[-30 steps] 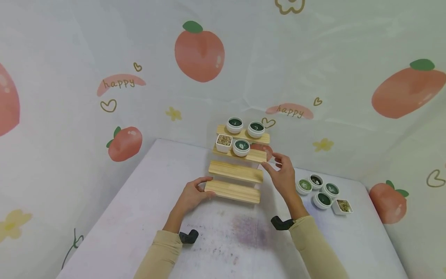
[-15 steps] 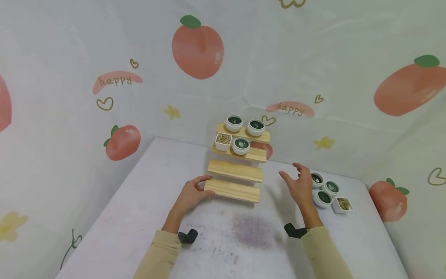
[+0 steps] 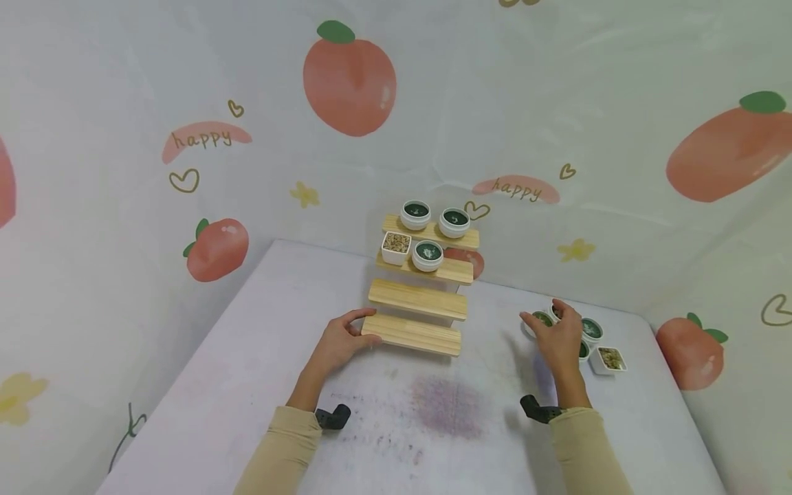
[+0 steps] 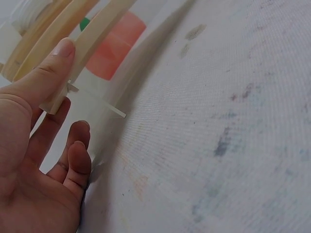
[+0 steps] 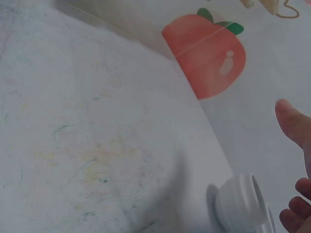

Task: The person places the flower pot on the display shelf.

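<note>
A stepped wooden display rack (image 3: pixel 417 300) stands near the back of the table. At the left end of its lowest board (image 3: pixel 411 335), my left hand (image 3: pixel 339 338) grips the wood. The left wrist view has the thumb (image 4: pixel 58 56) against the board and a finger on its other side. To the right, my right hand (image 3: pixel 559 340) holds nothing. Its thumb and forefinger are spread above a group of small white pots, close to one with a green filling (image 3: pixel 543 318). It partly covers the others. In the right wrist view a white pot (image 5: pixel 240 201) sits below the fingers.
On the top board are two round pots (image 3: pixel 415 214) (image 3: pixel 454 222) with dark green fillings. The second board bears a square pot (image 3: pixel 396 247) and a round pot (image 3: pixel 428 255). Another square pot (image 3: pixel 608 359) ends the right group. A printed backdrop (image 3: pixel 433 103) closes off the back.
My right hand has moved right and away from the rack's right side, over to the group of white pots. The left hand stays on the lowest board.
</note>
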`<action>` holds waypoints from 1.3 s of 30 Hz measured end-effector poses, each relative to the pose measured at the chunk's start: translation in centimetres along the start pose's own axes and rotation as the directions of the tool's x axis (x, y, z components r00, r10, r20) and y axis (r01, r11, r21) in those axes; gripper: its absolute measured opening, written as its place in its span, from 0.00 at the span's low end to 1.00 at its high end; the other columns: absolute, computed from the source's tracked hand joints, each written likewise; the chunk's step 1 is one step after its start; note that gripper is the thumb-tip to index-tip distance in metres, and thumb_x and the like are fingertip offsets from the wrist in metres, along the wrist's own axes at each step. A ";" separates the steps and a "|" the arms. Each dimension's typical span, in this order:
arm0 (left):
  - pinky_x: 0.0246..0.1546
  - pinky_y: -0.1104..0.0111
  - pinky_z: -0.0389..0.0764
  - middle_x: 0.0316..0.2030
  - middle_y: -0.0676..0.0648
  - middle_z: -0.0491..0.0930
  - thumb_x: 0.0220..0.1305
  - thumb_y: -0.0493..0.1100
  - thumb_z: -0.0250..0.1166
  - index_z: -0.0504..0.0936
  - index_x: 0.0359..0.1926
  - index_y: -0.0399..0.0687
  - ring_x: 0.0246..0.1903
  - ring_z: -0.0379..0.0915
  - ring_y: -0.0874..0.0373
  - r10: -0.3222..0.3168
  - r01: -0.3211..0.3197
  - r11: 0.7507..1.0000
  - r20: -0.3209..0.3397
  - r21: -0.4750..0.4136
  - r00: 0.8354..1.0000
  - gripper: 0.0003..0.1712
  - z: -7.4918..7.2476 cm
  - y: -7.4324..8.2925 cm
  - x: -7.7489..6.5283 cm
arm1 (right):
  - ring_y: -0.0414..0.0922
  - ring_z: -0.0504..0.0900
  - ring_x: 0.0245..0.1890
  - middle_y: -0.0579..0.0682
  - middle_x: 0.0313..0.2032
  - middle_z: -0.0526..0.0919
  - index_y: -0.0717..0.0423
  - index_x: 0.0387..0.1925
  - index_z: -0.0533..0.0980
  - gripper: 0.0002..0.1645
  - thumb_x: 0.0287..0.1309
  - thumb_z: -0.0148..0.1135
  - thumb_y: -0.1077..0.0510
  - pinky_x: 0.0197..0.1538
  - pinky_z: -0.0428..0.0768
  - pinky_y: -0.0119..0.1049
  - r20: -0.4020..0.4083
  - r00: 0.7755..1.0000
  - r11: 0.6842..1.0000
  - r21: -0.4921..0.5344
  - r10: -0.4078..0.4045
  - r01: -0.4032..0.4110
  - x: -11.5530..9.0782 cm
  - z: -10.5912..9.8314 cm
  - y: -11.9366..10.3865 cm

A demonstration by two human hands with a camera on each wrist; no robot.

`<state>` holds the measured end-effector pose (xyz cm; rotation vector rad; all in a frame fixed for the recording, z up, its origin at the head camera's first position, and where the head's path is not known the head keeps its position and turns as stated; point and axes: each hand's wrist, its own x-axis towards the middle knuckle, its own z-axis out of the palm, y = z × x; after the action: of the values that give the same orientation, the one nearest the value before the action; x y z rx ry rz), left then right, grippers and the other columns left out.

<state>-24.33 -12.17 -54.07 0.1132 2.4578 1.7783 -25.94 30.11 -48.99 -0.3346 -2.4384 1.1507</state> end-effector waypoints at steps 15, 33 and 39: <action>0.16 0.70 0.63 0.14 0.52 0.68 0.37 0.66 0.76 0.76 0.55 0.79 0.13 0.56 0.61 -0.026 0.027 0.999 -0.009 0.042 1.000 0.37 -0.2 0.1 -0.2 | 0.67 0.61 0.65 0.71 0.62 0.66 0.68 0.63 0.65 0.48 0.47 0.74 0.46 0.65 0.60 0.59 0.116 0.992 0.989 -0.144 0.043 -0.026 0.5 1.2 1.6; 0.15 0.70 0.62 0.13 0.51 0.67 0.37 0.66 0.76 0.77 0.57 0.71 0.13 0.56 0.60 -0.001 0.001 1.000 0.013 0.006 1.000 0.41 0.2 -0.1 0.1 | 0.72 0.51 0.62 0.75 0.62 0.54 0.70 0.66 0.59 0.44 0.49 0.65 0.57 0.59 0.59 0.65 0.200 0.962 0.938 -0.329 0.185 -0.112 0.3 1.4 1.6; 0.16 0.70 0.63 0.14 0.51 0.69 0.36 0.66 0.76 0.77 0.56 0.74 0.13 0.57 0.60 -0.013 0.013 1.000 0.003 0.029 1.000 0.40 0.0 0.0 0.0 | 0.72 0.52 0.62 0.76 0.62 0.53 0.71 0.67 0.57 0.46 0.50 0.66 0.57 0.60 0.60 0.64 0.208 0.956 0.933 -0.334 0.208 -0.130 0.4 1.6 1.5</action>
<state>-24.31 -12.14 -54.03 0.1022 2.4765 1.7368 -26.97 30.10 -50.97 -0.5415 -2.8653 0.9040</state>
